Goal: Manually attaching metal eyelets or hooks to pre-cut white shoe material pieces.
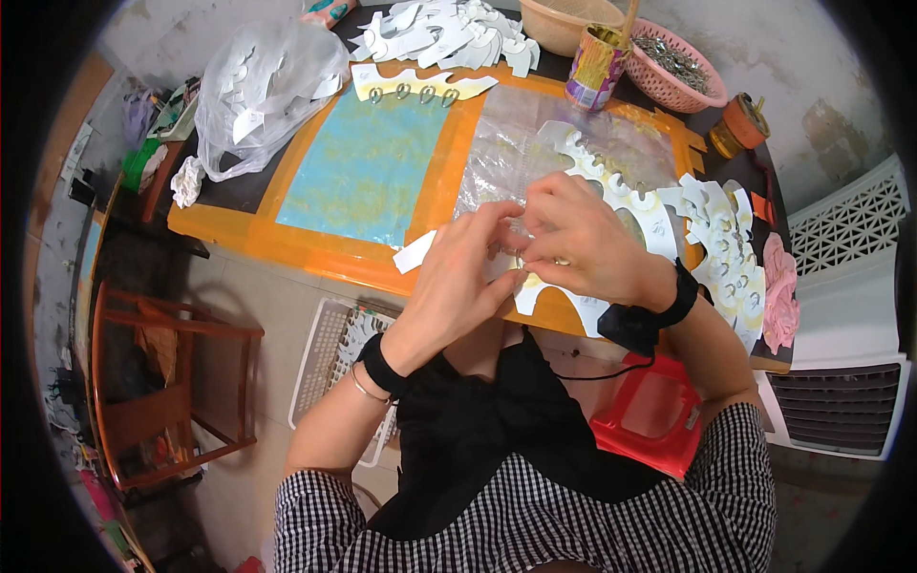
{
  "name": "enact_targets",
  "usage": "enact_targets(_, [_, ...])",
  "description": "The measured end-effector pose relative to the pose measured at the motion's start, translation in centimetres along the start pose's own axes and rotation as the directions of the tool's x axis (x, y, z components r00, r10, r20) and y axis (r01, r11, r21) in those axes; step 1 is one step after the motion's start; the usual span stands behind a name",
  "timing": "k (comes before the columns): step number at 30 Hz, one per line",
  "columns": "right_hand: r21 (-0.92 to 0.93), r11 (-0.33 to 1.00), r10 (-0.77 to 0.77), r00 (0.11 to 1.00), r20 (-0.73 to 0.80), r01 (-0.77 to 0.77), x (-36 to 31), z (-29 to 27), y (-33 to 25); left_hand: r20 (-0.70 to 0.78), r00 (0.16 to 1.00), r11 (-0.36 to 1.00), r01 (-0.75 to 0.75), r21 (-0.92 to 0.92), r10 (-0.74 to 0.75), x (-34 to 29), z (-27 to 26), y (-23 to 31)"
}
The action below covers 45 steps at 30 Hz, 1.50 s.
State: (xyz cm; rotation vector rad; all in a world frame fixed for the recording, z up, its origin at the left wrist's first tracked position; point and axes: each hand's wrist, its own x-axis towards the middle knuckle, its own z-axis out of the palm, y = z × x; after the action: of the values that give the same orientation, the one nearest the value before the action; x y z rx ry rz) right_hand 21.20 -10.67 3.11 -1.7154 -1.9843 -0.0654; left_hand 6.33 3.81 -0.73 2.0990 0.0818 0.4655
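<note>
My left hand (466, 272) and my right hand (585, 244) meet over the table's front edge, fingertips pinched close together. A small shiny bit shows by the right fingers, but its kind is too small to tell. Beneath and around them lie white cut pieces (585, 307) with scalloped edges and yellowish smears. A white strip (414, 251) sticks out beside the left hand; whether that hand holds it is hidden. Farther off, a white scalloped piece (420, 82) carries several metal rings along its lower edge.
White cutouts (444, 33) are heaped at the back, beside a clear plastic bag (272, 91). A smeared can (597, 67), a pink basket (673, 72) of metal bits and a jar (737, 127) stand back right. More smeared pieces (723, 253) lie right. A red stool (650, 411) stands below.
</note>
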Motion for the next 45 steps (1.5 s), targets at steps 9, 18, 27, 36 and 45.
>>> enact_targets(9, [-0.336,0.908,-0.264,0.964,0.001,0.249,-0.6,0.1,-1.1,-0.017,0.976,0.967,-0.215,0.138,0.219,-0.3,0.0,-0.9])
enact_targets(18, [-0.102,0.994,0.037,0.999,0.015,-0.035,-1.7,0.3,-0.4,-0.024,0.953,0.943,-0.293,0.159,0.301,-0.4,0.3,-1.8])
enact_targets(27, [0.141,0.984,0.096,0.991,0.089,-0.108,-0.5,-0.4,0.8,-0.045,0.949,0.937,-0.3,0.177,0.312,-0.5,0.4,-1.9])
enact_targets(36, [0.118,0.993,-0.02,0.988,0.155,0.001,0.1,-0.9,2.1,-0.041,0.953,0.945,-0.293,0.144,0.301,-0.4,0.4,-2.0])
enact_targets(45, [0.069,0.98,-0.194,0.979,0.06,0.189,0.6,0.1,1.8,-0.054,0.96,0.953,-0.264,0.149,0.274,-0.4,0.3,-1.7])
